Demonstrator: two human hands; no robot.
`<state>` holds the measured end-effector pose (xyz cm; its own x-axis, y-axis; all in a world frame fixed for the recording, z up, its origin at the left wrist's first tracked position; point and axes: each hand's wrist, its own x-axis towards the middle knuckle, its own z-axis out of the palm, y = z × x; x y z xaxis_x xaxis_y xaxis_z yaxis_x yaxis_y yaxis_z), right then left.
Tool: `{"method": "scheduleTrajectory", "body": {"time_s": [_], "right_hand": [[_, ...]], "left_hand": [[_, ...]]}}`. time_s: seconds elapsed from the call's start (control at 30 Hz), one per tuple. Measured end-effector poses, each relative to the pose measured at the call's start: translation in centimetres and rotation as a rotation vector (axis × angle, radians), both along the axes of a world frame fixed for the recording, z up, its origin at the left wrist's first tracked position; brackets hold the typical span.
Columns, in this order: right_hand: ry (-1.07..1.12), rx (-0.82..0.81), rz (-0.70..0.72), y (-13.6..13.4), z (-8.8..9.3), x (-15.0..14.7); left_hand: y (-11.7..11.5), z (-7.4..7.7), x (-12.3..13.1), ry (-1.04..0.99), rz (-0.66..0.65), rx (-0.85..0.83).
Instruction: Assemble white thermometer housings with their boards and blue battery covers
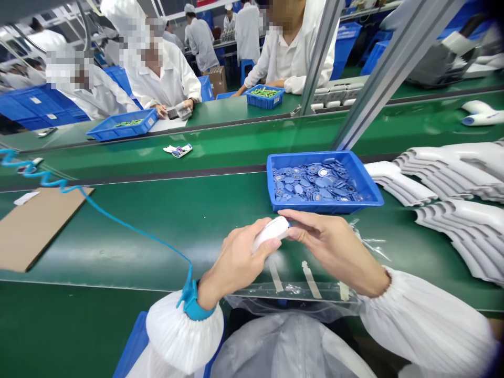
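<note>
In front of me, my left hand [241, 257] is closed around a white plastic housing [271, 232], thumb along its near side. My right hand [334, 247] reaches the housing's right end, thumb and forefinger pinched around a small blue piece [290, 224]. Most of that piece is hidden by the fingers, and I cannot tell whether it sits in the housing. Just beyond my right hand stands a blue tray [326, 206] full of flat blue oval plastic pieces [301, 184]. A blue wrist strap [192, 302] with a coiled cord circles my left wrist.
Stacked white curved shells [464, 215] lie to the right. Tape strips [311, 281] and clear plastic mark the bench's near edge. Cardboard [35, 226] lies left, and the blue cord [129, 226] crosses the bench. Beyond a conveyor [228, 144], co-workers in white sit behind a metal post [370, 89].
</note>
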<state>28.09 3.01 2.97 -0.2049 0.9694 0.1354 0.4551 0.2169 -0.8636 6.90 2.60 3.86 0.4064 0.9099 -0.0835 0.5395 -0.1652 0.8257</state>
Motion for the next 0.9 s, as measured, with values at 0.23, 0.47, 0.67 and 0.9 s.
{"method": "scheduleTrajectory", "body": {"time_s": [0.23,0.47,0.67,0.9], "right_hand": [[-0.115,0.139,0.066,-0.9,0.1,-1.1],[-0.275,0.141,0.048,-2.7,-2.0,-0.5],[-0.315,0.082,0.147,-4.2,-2.4,-0.4],[-0.211,0.108,0.081,-5.8,-2.7,-1.6]], "left_hand": [[-0.2,-0.3,0.8,0.166,-0.035,0.194],[-0.5,-3.7,0.6,0.229,0.024,0.481],[-0.8,-5.6,1.4,0.154,0.539,0.278],[0.6,-5.6,1.1,0.41,0.448,0.367]]}}
